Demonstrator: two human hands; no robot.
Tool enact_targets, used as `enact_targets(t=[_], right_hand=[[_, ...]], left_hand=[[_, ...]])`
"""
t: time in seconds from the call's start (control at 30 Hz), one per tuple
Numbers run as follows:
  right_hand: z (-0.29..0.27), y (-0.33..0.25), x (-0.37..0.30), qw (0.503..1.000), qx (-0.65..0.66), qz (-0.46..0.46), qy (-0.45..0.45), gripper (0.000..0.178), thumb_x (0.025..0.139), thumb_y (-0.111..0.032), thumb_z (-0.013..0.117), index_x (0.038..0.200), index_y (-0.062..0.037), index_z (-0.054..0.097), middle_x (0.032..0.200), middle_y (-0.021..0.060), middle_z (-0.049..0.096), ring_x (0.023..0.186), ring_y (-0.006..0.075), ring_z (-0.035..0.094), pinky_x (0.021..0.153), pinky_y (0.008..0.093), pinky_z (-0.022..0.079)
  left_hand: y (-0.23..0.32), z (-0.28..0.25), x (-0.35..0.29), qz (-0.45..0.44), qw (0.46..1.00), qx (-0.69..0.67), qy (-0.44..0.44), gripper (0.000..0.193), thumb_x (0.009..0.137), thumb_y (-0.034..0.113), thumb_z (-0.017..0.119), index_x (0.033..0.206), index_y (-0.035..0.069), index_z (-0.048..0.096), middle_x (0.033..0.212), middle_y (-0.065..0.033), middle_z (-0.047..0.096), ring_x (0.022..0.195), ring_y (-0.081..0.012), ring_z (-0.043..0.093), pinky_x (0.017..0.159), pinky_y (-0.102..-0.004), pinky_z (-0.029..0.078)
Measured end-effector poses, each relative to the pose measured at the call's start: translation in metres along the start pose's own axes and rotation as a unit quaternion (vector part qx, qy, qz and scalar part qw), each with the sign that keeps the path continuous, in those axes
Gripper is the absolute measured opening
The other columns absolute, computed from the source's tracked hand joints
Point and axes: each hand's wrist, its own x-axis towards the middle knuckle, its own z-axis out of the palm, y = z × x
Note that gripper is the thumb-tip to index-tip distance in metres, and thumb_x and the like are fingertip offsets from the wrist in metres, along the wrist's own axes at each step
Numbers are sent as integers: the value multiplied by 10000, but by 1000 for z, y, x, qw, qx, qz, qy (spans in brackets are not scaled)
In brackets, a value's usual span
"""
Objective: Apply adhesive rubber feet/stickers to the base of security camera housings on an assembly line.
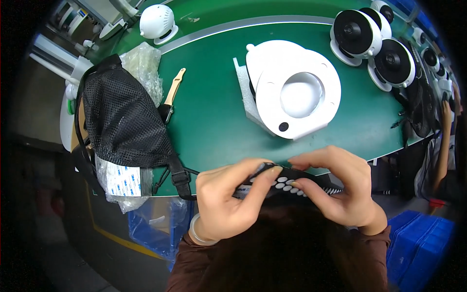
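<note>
Close to me, over the table's front edge, both hands grip a dark sheet dotted with rows of small round pale pads. My left hand pinches its left end between thumb and fingers. My right hand closes on the right part, thumb on the pads. Just beyond my hands lies a white rounded device, its ring-shaped base facing up. A round black pad sits on the near left of that base. White foam shows under the device's left side. My fingers hide part of the sheet.
A black mesh bag, bubble wrap and a wooden-handled brush lie on the left of the green table. Several white-and-black devices stand at the far right; another white one stands far left. Another person's arm shows at right.
</note>
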Motion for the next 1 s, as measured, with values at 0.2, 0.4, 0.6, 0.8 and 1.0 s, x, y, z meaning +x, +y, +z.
enact_targets(t=[0.2, 0.4, 0.6, 0.8, 1.0], right_hand=[[6, 0, 1, 995, 4, -55, 89, 207, 623, 15, 703, 812, -34, 636, 764, 76, 611, 644, 220, 599, 544, 277, 467], [7, 1, -1, 992, 6, -58, 114, 214, 597, 23, 708, 790, -40, 638, 725, 56, 605, 608, 207, 584, 517, 277, 454], [11, -2, 2, 982, -15, -89, 167, 247, 550, 24, 716, 775, -44, 641, 704, 43, 598, 581, 194, 573, 491, 262, 445], [9, -3, 1, 977, -42, -109, 180, 258, 536, 26, 715, 774, -35, 639, 691, 45, 592, 568, 195, 566, 473, 267, 441], [2, -7, 4, 989, -23, -65, 128, 213, 571, 71, 697, 744, -21, 614, 732, 79, 613, 639, 217, 584, 565, 274, 463]], left_hand=[[3, 2, -1, -3, 999, -37, -28, 82, 743, -47, 599, 823, -50, 618, 625, -97, 606, 523, -138, 577, 490, -226, 420], [5, 2, -5, 23, 999, -14, -46, 191, 779, -51, 491, 931, -51, 606, 609, -100, 589, 494, -169, 569, 478, -244, 414], [19, 4, -6, 40, 992, 107, -58, 189, 731, -72, 534, 913, -74, 586, 551, -116, 531, 449, -235, 536, 456, -272, 410], [20, 10, -3, 84, 989, 115, -43, 172, 711, -84, 541, 876, -63, 585, 553, -122, 529, 450, -243, 542, 458, -275, 426], [19, 13, -2, 118, 983, 137, -19, 145, 710, -77, 551, 850, -60, 584, 544, -110, 532, 444, -241, 549, 448, -275, 428]])
